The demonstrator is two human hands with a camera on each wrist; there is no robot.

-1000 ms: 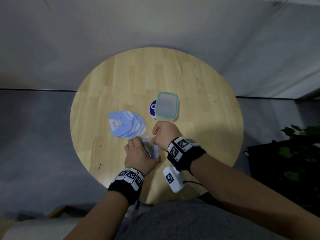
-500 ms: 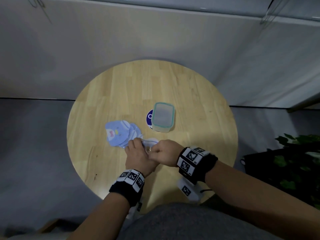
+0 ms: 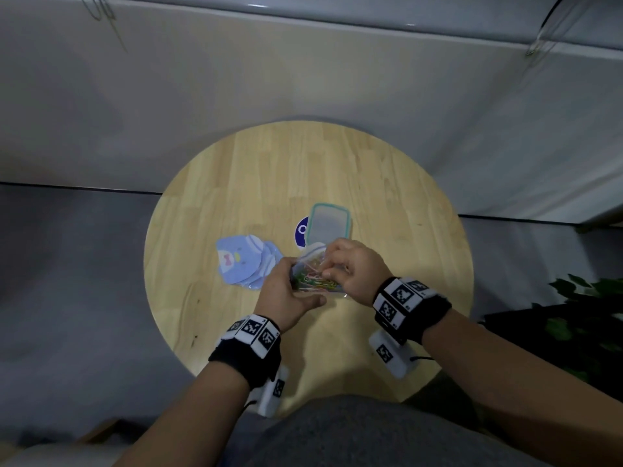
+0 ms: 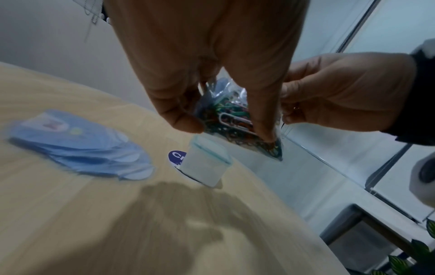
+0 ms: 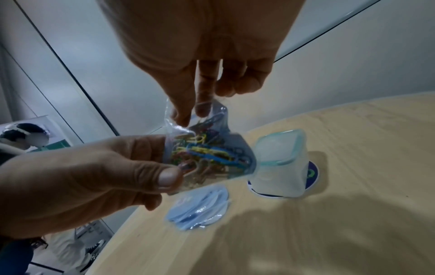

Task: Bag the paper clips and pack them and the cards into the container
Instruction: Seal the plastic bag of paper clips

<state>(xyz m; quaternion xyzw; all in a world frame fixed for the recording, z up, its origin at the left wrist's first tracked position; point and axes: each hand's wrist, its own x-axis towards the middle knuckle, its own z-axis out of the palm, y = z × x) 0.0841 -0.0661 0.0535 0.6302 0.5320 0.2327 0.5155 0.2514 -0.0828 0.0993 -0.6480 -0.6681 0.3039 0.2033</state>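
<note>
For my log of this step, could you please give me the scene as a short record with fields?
left hand: grips bag from the side
right hand: pinches bag top
bag: clear, holds coloured clips, lifted off the table
cards: blue, fanned on table
container: open, on table beyond the hands

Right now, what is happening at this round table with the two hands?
A person is holding a small clear bag of coloured paper clips above the wooden table. The left hand grips the bag's body, while the right hand pinches its top edge. The blue cards lie fanned on the table, not yet packed. The container stands beside them; whether its lid is on is unclear.
</note>
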